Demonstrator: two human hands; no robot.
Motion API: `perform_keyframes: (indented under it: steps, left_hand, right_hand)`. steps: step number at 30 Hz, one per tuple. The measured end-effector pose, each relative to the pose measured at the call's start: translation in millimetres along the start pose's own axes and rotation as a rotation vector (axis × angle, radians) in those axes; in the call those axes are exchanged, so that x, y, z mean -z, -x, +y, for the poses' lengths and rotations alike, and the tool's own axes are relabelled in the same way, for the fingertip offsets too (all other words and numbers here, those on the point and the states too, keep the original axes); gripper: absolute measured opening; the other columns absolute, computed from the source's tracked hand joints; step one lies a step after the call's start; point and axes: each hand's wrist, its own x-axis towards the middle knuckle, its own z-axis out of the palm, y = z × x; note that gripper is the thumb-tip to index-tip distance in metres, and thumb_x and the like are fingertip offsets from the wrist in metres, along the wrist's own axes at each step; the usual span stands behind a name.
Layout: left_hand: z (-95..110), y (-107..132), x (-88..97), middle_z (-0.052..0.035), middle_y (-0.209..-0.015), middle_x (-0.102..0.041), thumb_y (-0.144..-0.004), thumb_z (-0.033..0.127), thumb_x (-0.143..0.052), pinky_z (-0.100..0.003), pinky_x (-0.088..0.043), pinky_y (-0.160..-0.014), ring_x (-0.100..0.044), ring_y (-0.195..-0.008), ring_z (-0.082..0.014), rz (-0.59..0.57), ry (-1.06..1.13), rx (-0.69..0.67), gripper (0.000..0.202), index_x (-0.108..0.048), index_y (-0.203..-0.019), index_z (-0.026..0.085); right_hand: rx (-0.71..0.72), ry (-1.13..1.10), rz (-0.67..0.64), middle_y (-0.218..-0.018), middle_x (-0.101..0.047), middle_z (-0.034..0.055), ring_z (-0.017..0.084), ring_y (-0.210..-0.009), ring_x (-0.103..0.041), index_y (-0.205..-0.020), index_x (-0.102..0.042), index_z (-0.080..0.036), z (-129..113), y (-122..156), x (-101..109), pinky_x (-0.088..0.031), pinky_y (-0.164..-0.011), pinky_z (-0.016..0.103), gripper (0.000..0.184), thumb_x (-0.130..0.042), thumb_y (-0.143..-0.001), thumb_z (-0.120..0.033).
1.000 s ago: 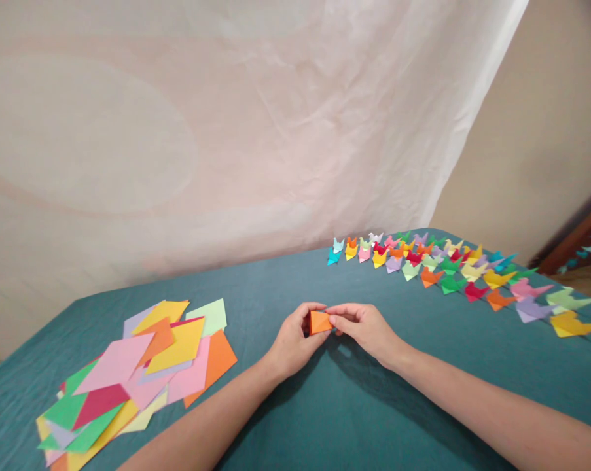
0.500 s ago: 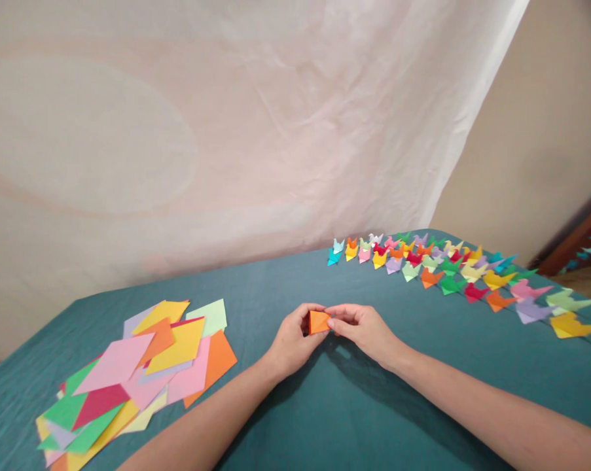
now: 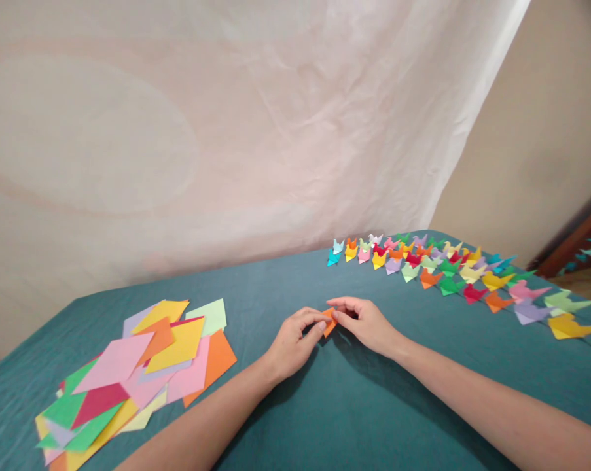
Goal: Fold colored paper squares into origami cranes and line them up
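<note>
Between my two hands is a small folded orange paper (image 3: 329,325), partly covered by my fingers. My left hand (image 3: 298,337) pinches its left side, thumb in front and fingers behind. On the right edge, the thumb and fingertips of my right hand (image 3: 362,322) close on the same paper. The paper is held tilted a little above the teal cloth on the table (image 3: 374,418). Its exact folds are too small to make out.
A loose pile of coloured paper squares (image 3: 113,366) lies on the left. Rows of folded paper birds (image 3: 449,268) in many colours stand at the back right. Behind the table hangs a pale cloth (image 3: 275,131).
The orange paper has turned and shows a narrower, slanted shape. My left thumb has moved onto its front, and the left fingers are drawn closer together.
</note>
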Motion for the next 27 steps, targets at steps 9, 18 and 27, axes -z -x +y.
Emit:
perform_keyframes:
  steps: [9, 18, 27]
  left_hand:
    - [-2, -3, 2.8, -0.0029, -0.09, -0.067, -0.089, 0.026, -0.045, -0.025, -0.044, -0.082, -0.06, -0.085, -0.015, -0.016, -0.089, 0.067, 0.025, -0.069, -0.089, 0.018]
    - [-4, 0, 0.8, 0.0007, -0.089, -0.068, -0.085, 0.02, -0.051, -0.029, -0.038, -0.088, -0.058, -0.089, -0.0157, -0.002, -0.251, 0.013, 0.019, -0.069, -0.09, 0.023]
    - [-2, 3, 2.7, -0.0019, -0.09, -0.061, -0.087, 0.021, -0.048, -0.033, -0.037, -0.084, -0.051, -0.09, -0.0177, -0.044, -0.435, 0.012, 0.022, -0.068, -0.095, 0.026]
  right_hand:
    - [0.066, 0.171, 0.025, -0.078, -0.067, 0.0017, 0.016, -0.07, -0.06, -0.106, -0.062, -0.017, 9, -9, -2, -0.046, -0.068, 0.029, 0.028, -0.053, -0.081, -0.026]
    - [0.117, 0.327, 0.067, -0.084, -0.068, 0.0022, 0.018, -0.081, -0.058, -0.101, -0.066, -0.022, 10, -10, -3, -0.042, -0.079, 0.033, 0.023, -0.056, -0.081, -0.026]
    - [0.2, 0.481, 0.015, -0.086, -0.068, 0.0019, 0.018, -0.083, -0.054, -0.098, -0.067, -0.024, 8, -12, -4, -0.038, -0.079, 0.034, 0.018, -0.055, -0.083, -0.024]
